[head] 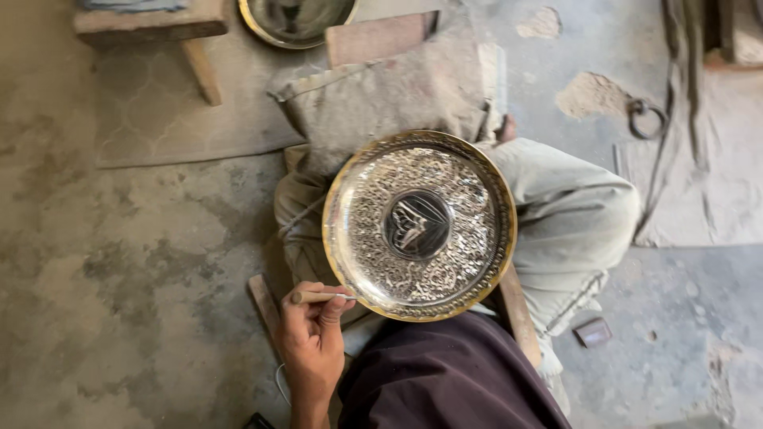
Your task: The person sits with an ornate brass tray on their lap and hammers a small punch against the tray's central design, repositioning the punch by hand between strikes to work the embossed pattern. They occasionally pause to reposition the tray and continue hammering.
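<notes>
From my remote seat I see one hand, the left hand [311, 338], just below the lower-left rim of the engraved metal plate [419, 226]. Its grip is closed around a thin wooden-handled engraving tool [320, 297], whose tip meets the plate's rim at the lower left. The right hand does not show anywhere in the view.

The plate rests on the person's lap, over pale trousers [572, 218] and a dusty cloth [389, 99] that spreads above the plate. Left of the plate lies a wide stretch of bare concrete floor [119, 278]. Right of the plate, past the bent knee, the floor opens again, with a small dark block [592, 332] lying there. Directly below the plate a dark garment [453, 377] crowds its lower edge. Well above the plate, a second metal bowl [296, 20] is cut by the top of the frame, beside a wooden stool [155, 24].

The plate is round, silvery with a golden rim, densely patterned in a broad ring, with a dark round centre bearing a pale motif.
</notes>
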